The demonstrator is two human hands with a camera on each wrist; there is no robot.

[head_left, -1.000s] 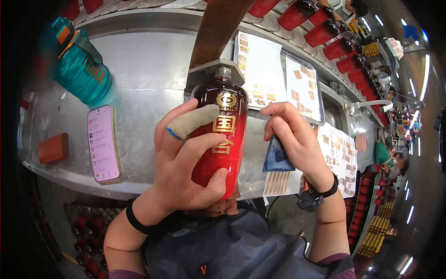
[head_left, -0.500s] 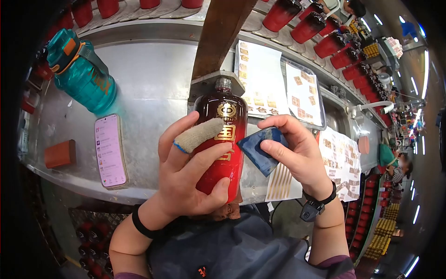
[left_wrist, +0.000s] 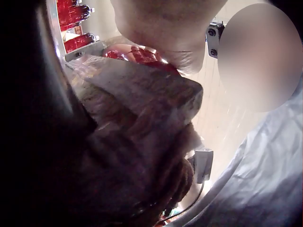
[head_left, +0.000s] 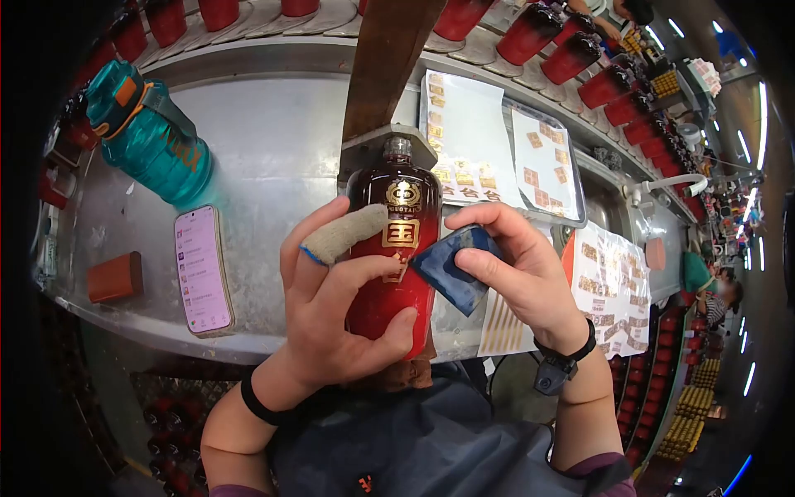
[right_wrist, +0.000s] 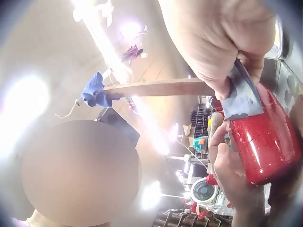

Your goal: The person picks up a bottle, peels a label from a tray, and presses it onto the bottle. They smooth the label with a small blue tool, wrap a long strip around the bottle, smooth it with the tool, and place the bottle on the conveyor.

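A glossy dark-to-red bottle [head_left: 379,300] lies neck-away in the head view, its neck at a metal bracket [head_left: 418,139]. Down its front run a gold crest [head_left: 403,195] and gold characters. My left hand [head_left: 327,319] holds the bottle from the left; one finger wears a knitted sleeve [head_left: 352,232], and the fingertips rest near the characters. Between thumb and fingers my right hand [head_left: 530,277] pinches a blue flexible scraper [head_left: 451,277], its corner at the lower character. The right wrist view shows the scraper [right_wrist: 242,101] bent over the red bottle [right_wrist: 270,144].
Left on the metal table are a teal water bottle [head_left: 153,141], a phone [head_left: 203,269] and a reddish-brown block [head_left: 115,277]. Decal sheets [head_left: 468,124] and a tray [head_left: 542,166] lie right of a wooden bar [head_left: 385,79]. Red bottles [head_left: 530,33] line the back.
My right hand has turned and brought the scraper from beside the bottle leftward to its front, slightly closer over the last half second. The left hand stays on the bottle.
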